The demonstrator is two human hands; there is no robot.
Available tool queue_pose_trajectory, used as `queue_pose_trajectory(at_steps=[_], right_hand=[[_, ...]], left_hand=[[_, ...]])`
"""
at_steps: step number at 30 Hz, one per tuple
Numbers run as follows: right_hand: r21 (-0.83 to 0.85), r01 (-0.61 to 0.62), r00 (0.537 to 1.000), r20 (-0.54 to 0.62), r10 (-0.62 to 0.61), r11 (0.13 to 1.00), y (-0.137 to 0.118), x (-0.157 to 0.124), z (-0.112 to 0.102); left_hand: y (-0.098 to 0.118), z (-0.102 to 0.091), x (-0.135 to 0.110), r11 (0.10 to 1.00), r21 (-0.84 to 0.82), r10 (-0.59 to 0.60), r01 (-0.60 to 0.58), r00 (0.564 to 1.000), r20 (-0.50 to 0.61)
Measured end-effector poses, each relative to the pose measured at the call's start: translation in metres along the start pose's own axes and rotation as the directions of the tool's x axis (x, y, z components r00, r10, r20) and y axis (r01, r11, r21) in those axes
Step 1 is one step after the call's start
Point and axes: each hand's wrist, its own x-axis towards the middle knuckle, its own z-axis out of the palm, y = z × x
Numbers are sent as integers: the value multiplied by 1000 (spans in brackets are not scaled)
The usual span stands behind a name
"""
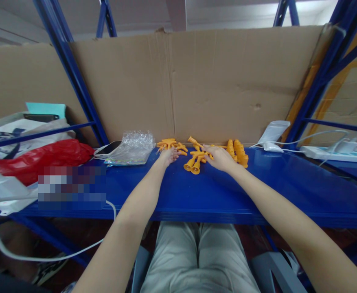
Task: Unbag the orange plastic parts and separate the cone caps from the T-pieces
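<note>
Orange plastic pieces lie in a loose row on the blue shelf in front of the cardboard. My left hand rests at the left group of thin, branched orange pieces, fingers stretched out toward the right. Over the middle pile reaches my right hand, its fingers apart and touching orange pieces there. Two orange pieces with flared, cup-like ends point toward me between the hands. Just right of my right hand stand ridged orange pieces. My right fingers partly cover the pile beneath them.
A clear plastic bag and a phone lie to the left. Further left are a red bag and white cables. A power strip is at the right. Blue posts and a cardboard wall bound the shelf.
</note>
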Motion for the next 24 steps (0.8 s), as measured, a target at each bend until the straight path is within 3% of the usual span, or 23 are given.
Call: queue_pose_trajectory(at_steps=[6,9,20,24], right_hand=[[21,27,1000,-8,-27,999,0,0,0],[20,33,999,-2,-33,999,0,0,-1],[14,33,999,19,-33,999,-1,0,-1],[5,30,999,26,-30,1000,-1,0,-2]], left_hand=[[-4,10,-6,990,143,-6,21,995,-102],[-5,13,-8,985,172,39,-24,995,-90],[-3,18,-11,991,-78,103,-109,991,-86],[-5,15,-11,996,-51,68,-72,996,-65]])
